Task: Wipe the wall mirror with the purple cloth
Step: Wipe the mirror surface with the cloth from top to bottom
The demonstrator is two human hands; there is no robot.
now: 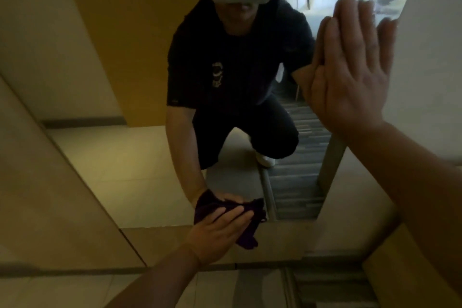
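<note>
The wall mirror (140,162) fills most of the head view and reflects a crouching person in dark clothes. My left hand (217,232) presses the dark purple cloth (252,222) flat against the glass near the mirror's bottom edge; the cloth bunches out to the right of my fingers. My right hand (350,75) lies flat on the glass at the upper right, by the mirror's right edge, fingers together and pointing up, holding nothing. Both hands meet their own reflections.
A pale wall (430,62) borders the mirror on the right. Below the mirror runs a beige base panel (225,245), then a tiled floor (75,290). The reflection shows a wooden door, light floor tiles and striped carpet behind me.
</note>
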